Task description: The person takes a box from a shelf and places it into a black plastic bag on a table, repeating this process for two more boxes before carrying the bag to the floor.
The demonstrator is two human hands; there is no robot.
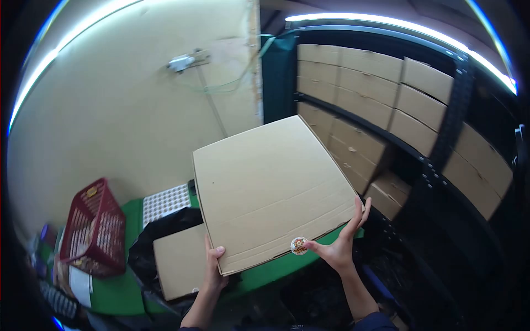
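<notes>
A large flat cardboard box (259, 182) is tilted up in front of me, its lid closed. My left hand (212, 265) grips its near left corner, thumb on top and the other fingers mostly hidden. A round printed sticker (299, 246) sits at the middle of the near edge. My right hand (339, 245) spans the near right corner, its thumb pressing the sticker and its stretched fingers against the right side. On the table to the left, another cardboard box (179, 259) lies on a black plastic bag (144, 245).
A red plastic basket (113, 243) stands on the green-covered table (118, 295), near a sheet of round stickers (165, 205). Dark metal shelving (436, 160) at right carries several stacked cardboard boxes (370, 74). A pale wall (132, 110) rises behind the table.
</notes>
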